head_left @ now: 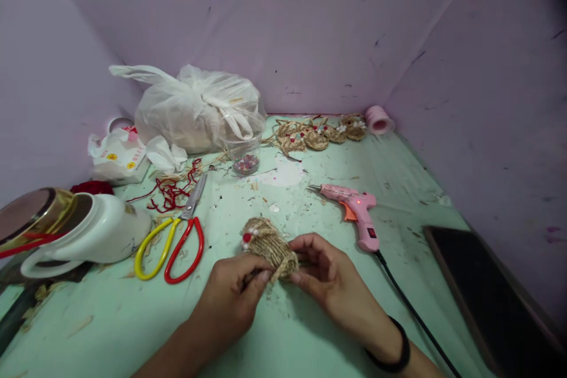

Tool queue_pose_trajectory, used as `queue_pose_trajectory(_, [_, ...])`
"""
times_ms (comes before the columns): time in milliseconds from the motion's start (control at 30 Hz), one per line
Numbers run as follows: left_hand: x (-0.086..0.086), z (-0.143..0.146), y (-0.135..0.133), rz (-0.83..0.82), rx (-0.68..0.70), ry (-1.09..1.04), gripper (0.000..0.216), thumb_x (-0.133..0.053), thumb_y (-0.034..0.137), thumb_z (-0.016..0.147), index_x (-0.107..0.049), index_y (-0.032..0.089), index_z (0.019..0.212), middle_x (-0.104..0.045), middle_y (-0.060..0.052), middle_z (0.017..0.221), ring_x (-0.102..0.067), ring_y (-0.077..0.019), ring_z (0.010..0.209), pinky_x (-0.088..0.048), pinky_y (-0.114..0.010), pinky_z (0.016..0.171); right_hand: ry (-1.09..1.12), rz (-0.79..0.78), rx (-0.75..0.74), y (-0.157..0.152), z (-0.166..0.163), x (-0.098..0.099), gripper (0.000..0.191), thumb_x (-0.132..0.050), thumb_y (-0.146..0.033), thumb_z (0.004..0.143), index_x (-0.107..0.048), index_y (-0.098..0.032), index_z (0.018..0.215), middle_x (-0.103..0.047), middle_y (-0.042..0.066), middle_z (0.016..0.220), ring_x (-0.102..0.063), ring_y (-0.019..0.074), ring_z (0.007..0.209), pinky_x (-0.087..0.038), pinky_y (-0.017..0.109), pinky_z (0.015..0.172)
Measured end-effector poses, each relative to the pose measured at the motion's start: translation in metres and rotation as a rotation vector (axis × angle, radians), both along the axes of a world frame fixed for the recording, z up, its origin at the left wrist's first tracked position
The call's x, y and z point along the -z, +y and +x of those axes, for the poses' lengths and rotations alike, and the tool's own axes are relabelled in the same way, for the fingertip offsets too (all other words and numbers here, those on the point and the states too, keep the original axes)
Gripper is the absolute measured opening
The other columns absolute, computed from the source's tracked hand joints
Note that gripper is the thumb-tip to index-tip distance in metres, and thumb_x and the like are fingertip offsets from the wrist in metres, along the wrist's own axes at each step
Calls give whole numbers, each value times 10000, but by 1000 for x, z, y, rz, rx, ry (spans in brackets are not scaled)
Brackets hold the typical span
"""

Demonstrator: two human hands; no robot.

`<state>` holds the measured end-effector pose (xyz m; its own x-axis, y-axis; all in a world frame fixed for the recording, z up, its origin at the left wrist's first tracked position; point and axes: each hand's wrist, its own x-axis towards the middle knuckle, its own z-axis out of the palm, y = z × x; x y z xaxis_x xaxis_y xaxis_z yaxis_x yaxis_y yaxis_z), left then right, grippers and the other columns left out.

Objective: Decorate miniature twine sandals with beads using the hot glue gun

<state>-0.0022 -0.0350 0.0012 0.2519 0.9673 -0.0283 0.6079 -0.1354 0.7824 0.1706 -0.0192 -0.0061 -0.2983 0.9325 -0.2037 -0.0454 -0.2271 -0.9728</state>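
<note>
Over the table (pixel 283 336), a beaded twine piece (pixel 270 242) is being clamped by the fingers of the left hand (pixel 233 292) at its near end and the right hand (pixel 334 277) at its right edge.

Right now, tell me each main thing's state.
Beaded jute twine craft: held between left hand and right hand
Hot glue gun: on its side, indicator lit
Scissors: lying flat, blades apparently closed
White plastic bag: knotted
Clear cup: upright, holding beads
White mug: tipped over
Black slab: lying flat
</note>
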Motion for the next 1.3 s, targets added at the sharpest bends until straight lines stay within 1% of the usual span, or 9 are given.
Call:
queue_pose_trajectory(167, [-12,-3,-11,325,25,43,136,-513,102,765,-614,192,774,-637,41,620,-566,-63,532,-412,-136,522,148,-94,74,-1,-2,-8,337,-692,-239,640,-486,-204,904,-619,28,839,-589,150,735,-461,296,691])
queue_pose_trajectory(300, [-35,-10,-10,609,-133,111,143,-563,98,736,-608,189,837,-656,5,760,-603,-83,666,-444,-148,624,133,-32,59,-2,1,-15,325,-654,-287,718,-470,-208,974,-635,12,778,-568,133,694,-435,268,648])
queue_pose_trajectory(367, [-42,-10,-4,635,-156,115,119,-572,110,732,-617,183,815,-645,-19,810,-599,-100,713,-453,-172,658,144,-21,58,-3,1,-16,338,-645,-292,736,-460,-213,1008,-629,-6,742,-551,117,663,-418,240,607])
queue_pose_trajectory(500, [-44,2,7,323,11,108,130,-527,166,758,-653,191,770,-633,-22,736,-580,-115,650,-445,-202,594,191,-44,64,-4,-1,-14,383,-672,-286,718,-461,-214,1029,-625,-21,729,-548,102,650,-414,222,599])
queue_pose_trajectory(633, [-47,14,11,58,82,198,195,-488,182,750,-671,199,685,-619,-13,626,-544,-118,569,-401,-213,537,205,-93,66,-4,-2,-13,366,-698,-290,687,-493,-197,976,-632,-22,698,-549,90,609,-416,208,574])
queue_pose_trajectory(900, [-54,18,16,-53,130,229,153,-481,150,651,-627,161,605,-564,7,532,-451,-86,466,-291,-201,447,169,-63,44,-6,-4,-16,346,-711,-168,622,-521,-177,911,-633,-3,734,-567,105,650,-423,209,576])
queue_pose_trajectory(1100, [-62,8,17,-101,269,294,164,-436,156,669,-576,166,585,-505,29,511,-402,-72,454,-251,-192,417,134,-13,75,-15,-8,-17,345,-678,-101,604,-496,-193,882,-618,-27,665,-546,99,592,-407,199,545])
queue_pose_trajectory(1200, [-61,5,17,-188,309,226,133,-442,158,639,-556,161,569,-429,52,463,-349,-59,421,-230,-177,381,123,30,60,-19,-9,-17,306,-662,-122,629,-486,-201,867,-617,-24,686,-545,103,615,-406,201,561])
queue_pose_trajectory(1300, [-53,8,17,-271,233,86,108,-452,148,591,-558,147,568,-415,58,460,-344,-53,421,-236,-168,374,108,50,90,-20,-11,-16,280,-668,-94,613,-477,-206,784,-591,-35,683,-523,96,619,-395,191,561])
